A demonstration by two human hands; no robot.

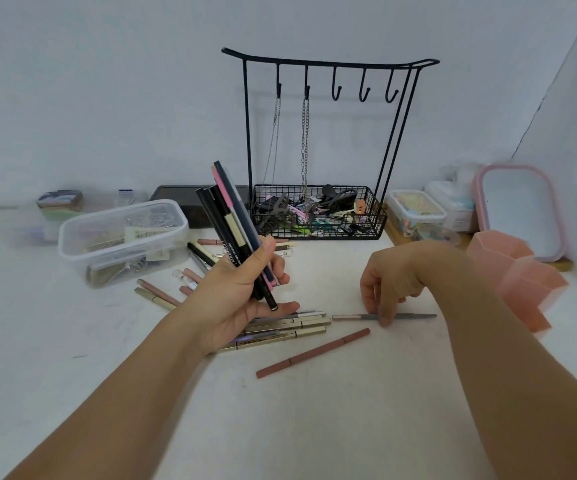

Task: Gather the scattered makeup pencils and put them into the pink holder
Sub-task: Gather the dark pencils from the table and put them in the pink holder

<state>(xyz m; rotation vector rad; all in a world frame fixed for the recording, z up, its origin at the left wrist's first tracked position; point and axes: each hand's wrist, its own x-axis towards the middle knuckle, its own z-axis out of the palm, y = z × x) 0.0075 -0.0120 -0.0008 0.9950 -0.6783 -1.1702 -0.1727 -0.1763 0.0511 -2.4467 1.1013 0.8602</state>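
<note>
Our left hand (242, 292) is raised palm-up, fingers curled. Our right hand (389, 284) reaches down, fingertips (384, 320) pinching.

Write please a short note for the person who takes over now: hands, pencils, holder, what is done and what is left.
Left hand grips a bundle of pencils, held upright. Right hand touches a grey pencil lying on the table. The pink holder stands at the right; no pencils show in it. Left: the brown pencil, the gold pencils under the left hand, more near the clear box.
</note>
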